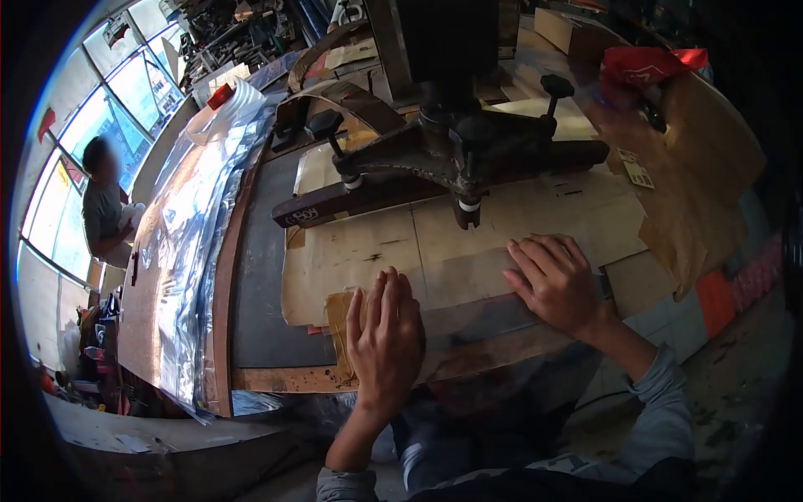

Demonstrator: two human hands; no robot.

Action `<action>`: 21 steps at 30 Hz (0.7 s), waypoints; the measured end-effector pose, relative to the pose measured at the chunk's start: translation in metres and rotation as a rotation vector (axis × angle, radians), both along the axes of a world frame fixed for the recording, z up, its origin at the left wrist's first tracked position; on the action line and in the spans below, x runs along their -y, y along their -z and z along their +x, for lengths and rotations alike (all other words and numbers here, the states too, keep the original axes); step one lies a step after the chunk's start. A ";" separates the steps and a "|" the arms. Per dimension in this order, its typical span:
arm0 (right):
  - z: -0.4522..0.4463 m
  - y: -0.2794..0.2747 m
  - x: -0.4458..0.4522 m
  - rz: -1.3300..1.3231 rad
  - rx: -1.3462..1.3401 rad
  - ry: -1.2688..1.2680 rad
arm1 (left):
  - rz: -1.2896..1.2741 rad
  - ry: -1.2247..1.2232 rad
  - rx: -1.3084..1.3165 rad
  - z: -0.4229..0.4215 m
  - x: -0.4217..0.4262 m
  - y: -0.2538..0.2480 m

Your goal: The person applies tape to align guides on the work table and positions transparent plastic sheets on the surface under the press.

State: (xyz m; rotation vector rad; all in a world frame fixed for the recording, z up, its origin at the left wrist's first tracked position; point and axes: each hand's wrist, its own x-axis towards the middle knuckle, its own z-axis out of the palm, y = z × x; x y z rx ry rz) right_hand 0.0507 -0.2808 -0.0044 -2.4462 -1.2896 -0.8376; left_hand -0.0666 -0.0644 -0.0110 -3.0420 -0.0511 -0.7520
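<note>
A dark metal press head with knobs and a long bar stands over pale sheets on the bench. My left hand lies flat near the front edge, fingers stretched forward, beside a strip of brown tape. To the right, my right hand rests palm down on the pale sheets and a clear film, fingers slightly bent and apart from the press. Neither hand shows anything held; what is under the palms is hidden.
Clear plastic sheeting covers a board at left. Brown paper and a red bag lie at right. A cardboard box sits behind. Another person stands by the windows.
</note>
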 end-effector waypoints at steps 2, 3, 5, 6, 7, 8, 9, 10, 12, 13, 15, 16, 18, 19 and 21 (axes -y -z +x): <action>0.001 0.001 -0.002 -0.028 0.024 0.014 | -0.060 0.036 -0.004 0.001 -0.003 0.002; 0.001 0.003 -0.002 -0.042 0.023 0.021 | -0.018 0.022 -0.009 0.000 -0.003 0.003; 0.003 0.005 -0.002 -0.054 0.027 0.026 | 0.065 -0.003 -0.017 0.001 0.001 0.003; 0.003 0.006 -0.001 -0.054 0.030 0.025 | 0.025 0.013 -0.034 0.001 0.000 0.002; 0.004 0.008 0.000 -0.054 0.034 0.025 | 0.032 0.010 -0.037 0.001 0.000 0.003; 0.004 0.010 0.002 -0.051 0.033 0.016 | 0.041 0.007 -0.040 0.001 0.001 0.004; 0.003 0.013 0.003 -0.046 0.033 0.009 | 0.050 0.006 -0.042 0.000 0.001 0.005; 0.003 0.014 0.004 -0.042 0.032 0.001 | 0.062 0.002 -0.047 0.000 0.002 0.004; 0.002 0.014 0.006 -0.027 0.048 0.005 | 0.085 -0.003 -0.055 -0.001 0.003 0.000; 0.002 0.014 0.006 -0.021 0.055 0.006 | 0.033 0.003 -0.069 -0.002 0.003 0.001; -0.002 0.002 0.003 -0.003 0.049 0.008 | -0.071 0.013 -0.099 -0.003 0.001 0.004; -0.003 -0.003 0.001 0.005 0.044 0.007 | -0.070 0.014 -0.110 -0.004 0.001 0.003; -0.003 -0.005 -0.002 0.055 -0.086 0.033 | -0.071 0.012 -0.140 -0.005 0.001 -0.003; -0.003 -0.005 -0.003 0.081 -0.152 0.046 | -0.102 0.031 -0.138 -0.003 -0.001 -0.004; -0.002 -0.002 -0.001 0.080 -0.193 0.029 | -0.159 0.069 -0.128 0.002 -0.006 -0.008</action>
